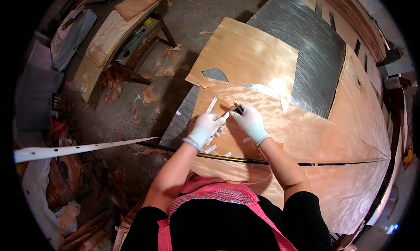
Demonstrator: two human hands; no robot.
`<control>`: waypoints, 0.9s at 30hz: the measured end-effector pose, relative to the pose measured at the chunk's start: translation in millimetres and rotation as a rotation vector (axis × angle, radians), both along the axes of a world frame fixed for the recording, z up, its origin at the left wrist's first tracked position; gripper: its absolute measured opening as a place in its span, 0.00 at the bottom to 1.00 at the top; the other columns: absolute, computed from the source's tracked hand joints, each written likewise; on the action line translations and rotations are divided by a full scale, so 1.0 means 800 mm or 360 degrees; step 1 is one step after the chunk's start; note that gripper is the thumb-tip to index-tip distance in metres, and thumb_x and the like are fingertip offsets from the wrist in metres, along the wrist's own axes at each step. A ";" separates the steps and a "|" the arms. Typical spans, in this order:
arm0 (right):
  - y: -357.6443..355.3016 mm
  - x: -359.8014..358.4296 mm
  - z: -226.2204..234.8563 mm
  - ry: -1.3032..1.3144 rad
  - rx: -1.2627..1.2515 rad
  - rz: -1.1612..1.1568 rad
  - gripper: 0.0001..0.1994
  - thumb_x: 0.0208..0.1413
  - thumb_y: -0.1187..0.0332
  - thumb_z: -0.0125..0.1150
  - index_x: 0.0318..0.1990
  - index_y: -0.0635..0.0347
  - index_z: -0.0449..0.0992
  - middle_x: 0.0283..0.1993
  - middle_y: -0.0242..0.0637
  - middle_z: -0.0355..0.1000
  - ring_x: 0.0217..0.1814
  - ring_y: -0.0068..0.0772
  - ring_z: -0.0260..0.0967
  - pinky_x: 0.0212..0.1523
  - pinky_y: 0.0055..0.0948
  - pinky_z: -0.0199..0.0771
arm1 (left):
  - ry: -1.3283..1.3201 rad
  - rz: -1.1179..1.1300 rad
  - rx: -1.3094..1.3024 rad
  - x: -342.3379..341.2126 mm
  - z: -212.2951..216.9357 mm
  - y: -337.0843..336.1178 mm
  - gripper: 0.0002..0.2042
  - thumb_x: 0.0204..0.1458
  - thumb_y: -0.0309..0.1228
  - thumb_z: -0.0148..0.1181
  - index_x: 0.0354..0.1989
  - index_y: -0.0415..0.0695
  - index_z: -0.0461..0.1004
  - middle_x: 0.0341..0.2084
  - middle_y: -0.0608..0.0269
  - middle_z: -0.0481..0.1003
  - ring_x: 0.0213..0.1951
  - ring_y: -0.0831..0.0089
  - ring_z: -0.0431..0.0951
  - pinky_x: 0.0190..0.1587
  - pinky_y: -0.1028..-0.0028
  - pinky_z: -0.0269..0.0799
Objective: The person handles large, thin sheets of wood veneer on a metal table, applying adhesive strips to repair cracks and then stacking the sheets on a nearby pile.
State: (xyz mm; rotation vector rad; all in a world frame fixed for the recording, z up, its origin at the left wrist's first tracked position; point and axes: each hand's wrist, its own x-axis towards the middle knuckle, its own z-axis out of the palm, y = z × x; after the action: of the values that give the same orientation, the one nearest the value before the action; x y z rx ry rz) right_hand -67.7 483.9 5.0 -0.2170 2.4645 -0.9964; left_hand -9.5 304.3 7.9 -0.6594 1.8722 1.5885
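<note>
Both hands wear white gloves with pale green cuffs and meet over a wood veneer sheet. My left hand (pixel 206 126) is closed, pinching a short white strip (pixel 226 115) that points toward the other hand. In the closed fingers of my right hand (pixel 248 119) is a small dark metal tool (pixel 238 107); its exact kind is hidden by the fingers. Past the left hand lies a white tape piece (pixel 211 105) with dark holes. Several more short white pieces (pixel 211 149) lie on the veneer near my wrists.
A thin dark rod (pixel 236 158) crosses beneath my forearms. Left of it extends a long perforated white tape (pixel 83 149). Ahead, a torn veneer sheet (pixel 249 54) overlaps a dark grey board (pixel 302 36). A wooden bench (pixel 135 71) stands left, with veneer scraps (pixel 148 95) on the floor.
</note>
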 end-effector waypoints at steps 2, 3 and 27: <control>-0.008 -0.010 0.006 0.0199 0.0176 0.0106 0.14 0.55 0.58 0.61 0.36 0.61 0.79 0.34 0.49 0.77 0.36 0.53 0.75 0.40 0.43 0.75 | -0.0112 0.0064 -0.0010 -0.014 -0.031 0.007 0.13 0.57 0.35 0.58 0.33 0.35 0.78 0.20 0.62 0.75 0.17 0.76 0.74 0.19 0.75 0.70; -0.009 -0.014 0.005 0.0182 0.0352 0.0155 0.14 0.55 0.59 0.59 0.38 0.61 0.79 0.39 0.51 0.77 0.41 0.53 0.75 0.44 0.44 0.75 | -0.0170 0.0060 -0.0059 -0.022 -0.033 0.013 0.13 0.57 0.35 0.58 0.32 0.35 0.78 0.20 0.62 0.75 0.17 0.74 0.74 0.20 0.74 0.71; 0.008 -0.111 0.005 0.0627 0.0530 0.0279 0.44 0.50 0.45 0.66 0.70 0.54 0.55 0.71 0.47 0.55 0.58 0.55 0.69 0.53 0.45 0.74 | 0.1111 -0.1030 -0.1479 0.049 -0.015 -0.014 0.39 0.51 0.49 0.60 0.67 0.38 0.58 0.64 0.46 0.62 0.67 0.56 0.58 0.70 0.56 0.44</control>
State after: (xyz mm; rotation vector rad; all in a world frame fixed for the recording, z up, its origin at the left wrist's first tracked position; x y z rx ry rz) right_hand -156.3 490.2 9.2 -0.5507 2.8550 -0.4925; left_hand 29.8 293.2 -4.2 0.2462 2.9398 0.4734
